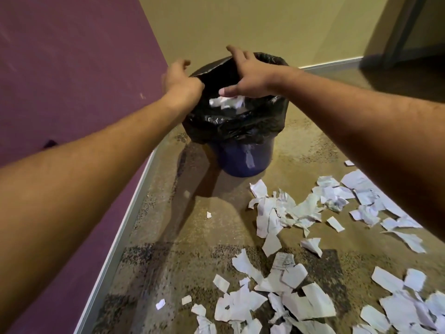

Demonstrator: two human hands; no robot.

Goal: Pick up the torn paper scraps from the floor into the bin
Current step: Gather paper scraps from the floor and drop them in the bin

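— Nearest, what do you see?

— Scraps (284, 292) of torn white paper, scattered over the speckled floor (183, 261) at the lower right. Most lie in overlapping heaps; a few small bits sit apart towards the left, near the skirting (130, 218).

— Any writing on them?

— Faint grey print and what looks like a round stamp on one piece near the middle, too blurred to read. Other pieces show dark specks only.

— And the arms?

— Both bare forearms stretch forward from the lower corners and meet over the bin (240, 162). That is a dark blue bucket with a black liner (231, 126) folded over its rim, standing on the floor just beside the purple wall (60, 75).

— The hands?

— Left hand (179, 79) is at the bin's far left rim, fingers curled loosely; I cannot tell whether it grips the liner. Right hand (248, 75) hovers palm down over the opening, fingers spread and released, thumb pointing left.

— Anything inside?

— Crumpled paper (227, 102) shows just under the right thumb, within the liner. A pale streak marks the bucket's front.

— Beyond?

— Yellow wall (265, 22), and a dark doorway (414, 27) at the top right.
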